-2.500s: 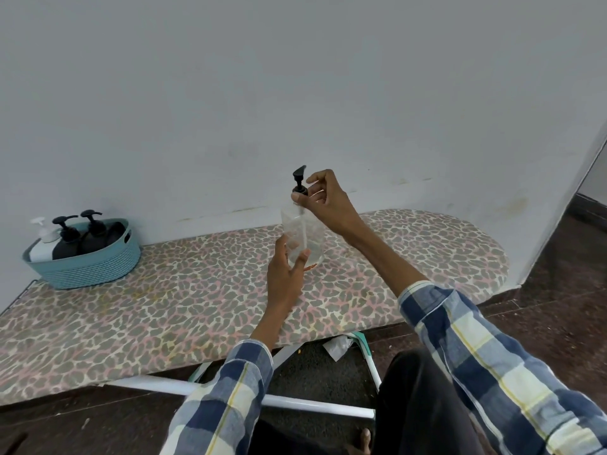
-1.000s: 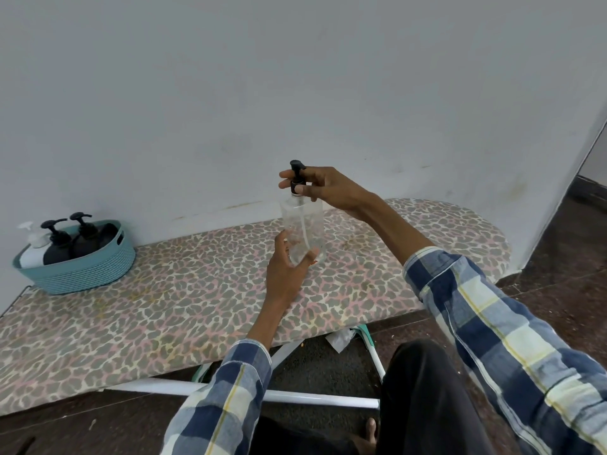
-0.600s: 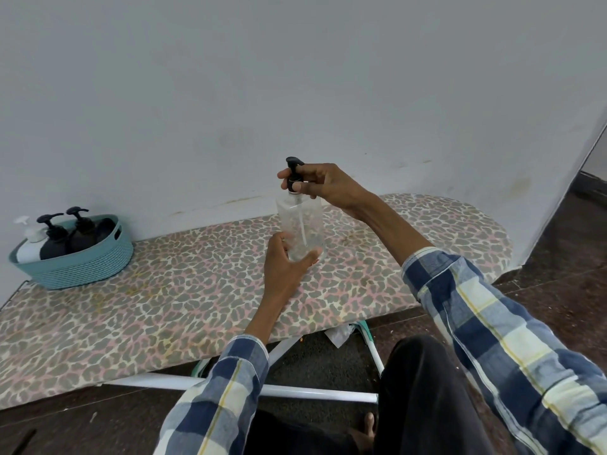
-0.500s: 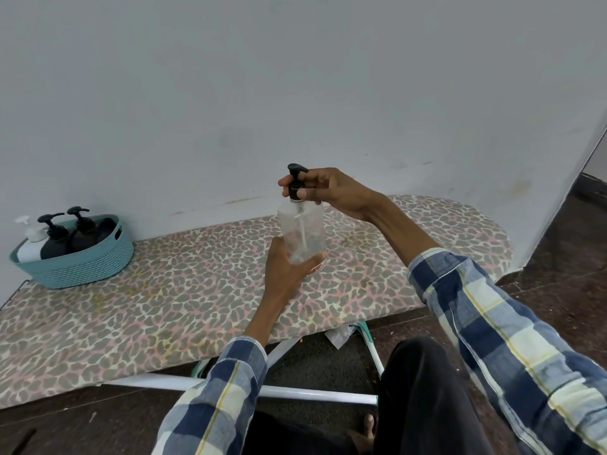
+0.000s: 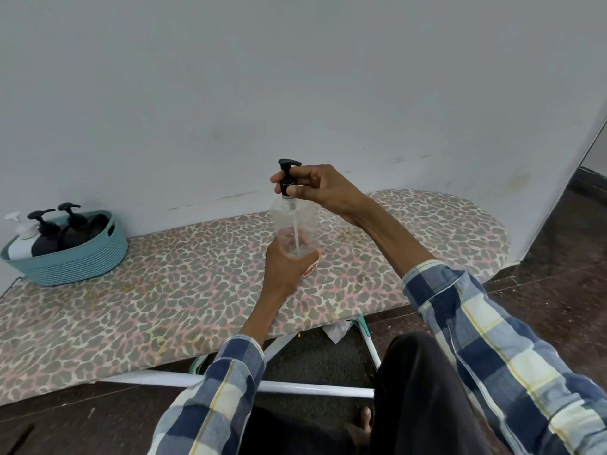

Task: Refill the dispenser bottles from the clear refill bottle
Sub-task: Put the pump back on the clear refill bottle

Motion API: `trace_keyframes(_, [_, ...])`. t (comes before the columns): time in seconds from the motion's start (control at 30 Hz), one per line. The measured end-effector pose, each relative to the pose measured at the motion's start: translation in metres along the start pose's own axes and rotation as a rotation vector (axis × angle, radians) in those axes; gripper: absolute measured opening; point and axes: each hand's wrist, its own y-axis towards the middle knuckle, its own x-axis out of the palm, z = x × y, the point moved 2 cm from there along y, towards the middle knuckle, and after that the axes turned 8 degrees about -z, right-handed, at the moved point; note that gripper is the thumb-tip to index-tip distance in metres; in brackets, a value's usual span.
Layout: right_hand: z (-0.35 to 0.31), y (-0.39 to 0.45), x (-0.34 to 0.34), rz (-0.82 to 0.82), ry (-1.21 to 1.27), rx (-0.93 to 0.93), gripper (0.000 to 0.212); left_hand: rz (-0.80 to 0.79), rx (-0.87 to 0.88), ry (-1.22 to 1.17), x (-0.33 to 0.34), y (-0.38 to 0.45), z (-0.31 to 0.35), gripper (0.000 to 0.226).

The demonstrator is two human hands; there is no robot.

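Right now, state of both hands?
Left hand: gripping the clear bottle near its base.
Right hand: pinching the black pump on top.

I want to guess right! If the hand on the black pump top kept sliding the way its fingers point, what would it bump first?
The right hand points leftward, so past the black pump it pinches, the way looks free; probably the wall eventually, though depth is unclear.
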Motion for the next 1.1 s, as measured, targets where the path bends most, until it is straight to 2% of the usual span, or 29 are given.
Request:
trace_keyframes(0.2, [-0.003, -0.001, 0.02, 0.258, -0.155, 0.036, 0.02, 0.017, -0.007, -0.029, 0.001, 0.001, 0.0, 0.038])
trace_keyframes(0.37, [-0.004, -0.005, 0.024, 0.307, -0.233, 0.041, 0.024, 0.028, -0.001, 0.005, -0.001, 0.0, 0.0, 0.036])
trace_keyframes(0.47, [0.009, -0.019, 0.025, 0.357, -0.288, 0.081, 0.039, 0.01, -0.012, 0.058, -0.001, -0.004, 0.001, 0.056])
trace_keyframes(0.53, [0.027, -0.032, 0.031, 0.354, -0.234, 0.14, 0.06, -0.016, -0.006, 0.077, -0.003, -0.007, 0.002, 0.072])
trace_keyframes(0.63, [0.053, -0.045, 0.046, 0.311, -0.331, 0.203, 0.089, -0.071, 0.018, 0.107, -0.005, -0.006, 0.004, 0.069])
trace_keyframes(0.7, [0.063, -0.047, 0.054, 0.363, -0.411, 0.22, 0.084, -0.128, 0.019, 0.134, -0.012, -0.009, 0.005, 0.074])
trace_keyframes(0.77, [0.065, -0.041, 0.059, 0.427, -0.449, 0.222, 0.076, -0.18, 0.006, 0.22, -0.029, -0.016, 0.004, 0.088])
trace_keyframes(0.87, [0.061, -0.022, 0.068, 0.383, -0.484, 0.185, 0.071, -0.157, -0.057, 0.383, -0.08, -0.024, -0.005, 0.104])
trace_keyframes(1.0, [0.055, 0.022, 0.089, 0.296, -0.447, 0.142, 0.073, 0.05, -0.151, 0.508, -0.168, -0.033, -0.019, 0.079])
trace_keyframes(1.1, [0.055, 0.063, 0.113, 0.228, -0.348, 0.155, 0.085, 0.161, -0.182, 0.57, -0.224, -0.039, -0.029, 0.061])
